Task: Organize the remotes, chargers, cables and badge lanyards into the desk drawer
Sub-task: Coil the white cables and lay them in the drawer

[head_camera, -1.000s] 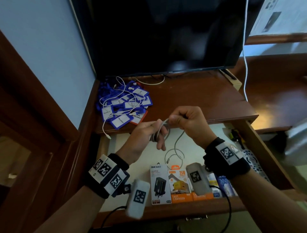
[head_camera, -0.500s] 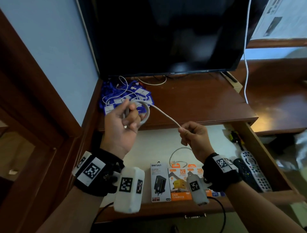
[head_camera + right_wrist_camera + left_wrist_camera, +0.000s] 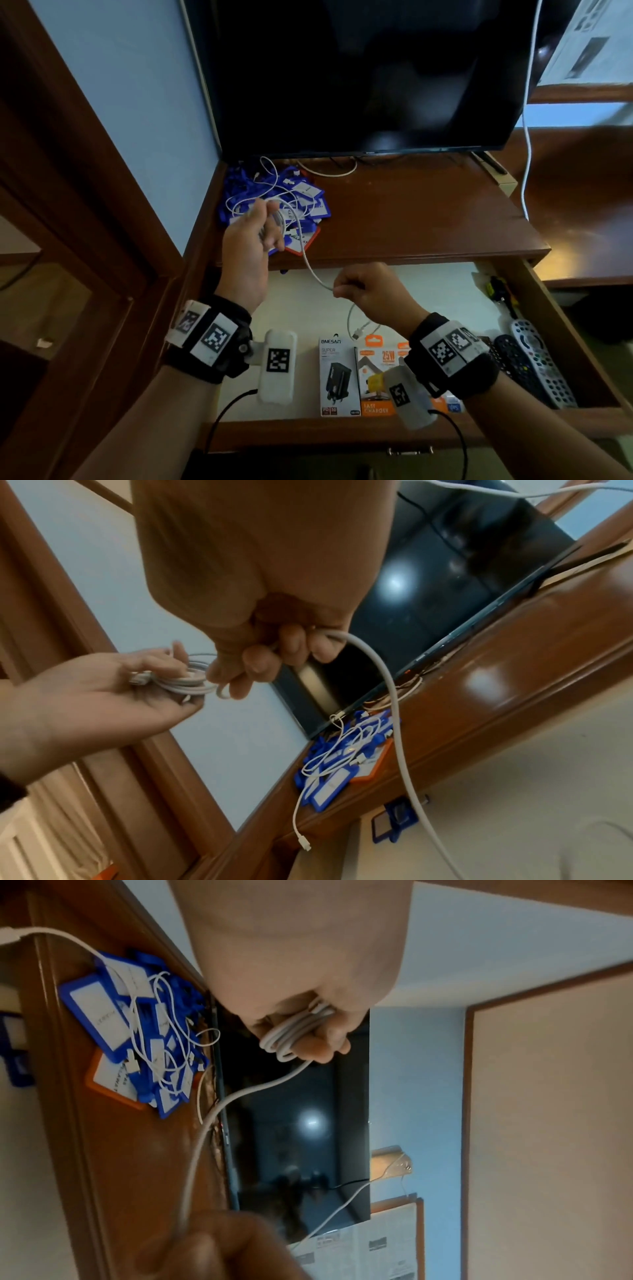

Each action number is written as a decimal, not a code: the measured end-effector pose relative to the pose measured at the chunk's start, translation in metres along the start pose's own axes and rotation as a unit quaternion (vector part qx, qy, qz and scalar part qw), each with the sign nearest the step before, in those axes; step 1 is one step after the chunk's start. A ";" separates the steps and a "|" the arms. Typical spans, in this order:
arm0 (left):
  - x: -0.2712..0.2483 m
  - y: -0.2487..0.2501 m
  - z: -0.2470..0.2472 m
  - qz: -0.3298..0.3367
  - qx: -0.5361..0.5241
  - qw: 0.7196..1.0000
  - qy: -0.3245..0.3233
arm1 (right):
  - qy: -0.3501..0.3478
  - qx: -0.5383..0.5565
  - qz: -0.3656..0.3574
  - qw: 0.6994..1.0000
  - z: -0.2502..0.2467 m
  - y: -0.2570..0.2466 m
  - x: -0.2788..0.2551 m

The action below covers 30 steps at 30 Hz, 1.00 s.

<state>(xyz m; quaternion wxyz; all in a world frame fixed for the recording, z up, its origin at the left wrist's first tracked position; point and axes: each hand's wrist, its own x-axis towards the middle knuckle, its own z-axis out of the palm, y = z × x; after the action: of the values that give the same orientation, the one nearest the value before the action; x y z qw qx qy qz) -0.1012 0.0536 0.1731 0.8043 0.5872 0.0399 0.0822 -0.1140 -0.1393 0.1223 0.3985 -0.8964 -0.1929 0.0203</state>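
Showing only in wrist cams: cable [image 3: 219,1110] coiled round L fingers [image 3: 329,1039].

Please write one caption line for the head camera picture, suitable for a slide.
Left hand holds a coiled white cable while right hand pinches its loose length above the open drawer.

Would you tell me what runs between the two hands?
A stretch of white cable, from the coil in the left hand to the right hand; the head view shows it.
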 end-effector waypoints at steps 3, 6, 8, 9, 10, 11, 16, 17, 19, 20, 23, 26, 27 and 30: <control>0.000 -0.011 0.002 0.005 0.113 0.993 -0.026 | -0.018 0.036 -0.037 0.999 -0.004 -0.010 0.000; -0.005 -0.021 0.007 -0.005 0.199 0.977 -0.075 | -0.003 0.091 -0.061 0.994 -0.009 -0.018 0.000; -0.009 -0.029 0.010 -0.026 0.237 0.965 -0.111 | 0.011 0.113 -0.070 0.991 -0.013 -0.021 0.000; -0.011 -0.032 0.010 -0.039 0.251 0.959 -0.126 | 0.019 0.123 -0.075 0.989 -0.014 -0.021 0.001; -0.012 -0.034 0.010 -0.051 0.257 0.954 -0.143 | 0.030 0.136 -0.077 0.987 -0.015 -0.021 0.001; -0.014 -0.036 0.011 -0.060 0.257 0.951 -0.164 | 0.042 0.152 -0.072 0.985 -0.016 -0.020 0.002; -0.024 -0.036 0.014 -0.119 0.195 0.937 -0.265 | 0.101 0.196 -0.039 0.975 -0.027 -0.017 0.002; -0.025 -0.036 0.014 -0.132 0.177 0.937 -0.270 | 0.109 0.200 -0.035 0.973 -0.029 -0.015 0.002; -0.023 -0.037 0.012 -0.159 0.136 0.938 -0.274 | 0.119 0.199 -0.027 0.973 -0.030 -0.011 0.003; -0.022 -0.037 0.012 -0.173 0.124 0.937 -0.278 | 0.120 0.199 -0.022 0.972 -0.030 -0.009 0.002; -0.021 -0.036 0.009 -0.193 0.111 0.931 -0.288 | 0.116 0.227 -0.011 0.967 -0.029 -0.003 0.000; -0.021 -0.036 0.005 -0.191 0.109 0.932 -0.288 | 0.119 0.249 -0.007 0.961 -0.028 0.002 -0.004; -0.021 -0.036 0.004 -0.196 0.104 0.931 -0.288 | 0.121 0.256 -0.003 0.959 -0.028 0.004 -0.006; -0.022 -0.038 -0.001 -0.207 0.119 0.924 -0.298 | 0.119 0.255 -0.002 0.960 -0.031 0.009 -0.009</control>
<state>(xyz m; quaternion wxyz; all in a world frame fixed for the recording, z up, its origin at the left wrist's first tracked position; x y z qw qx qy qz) -0.1193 0.0395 0.1363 0.7028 0.6544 -0.0713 -0.2699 -0.1136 -0.1698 0.1356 0.6336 -0.7609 -0.1345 -0.0390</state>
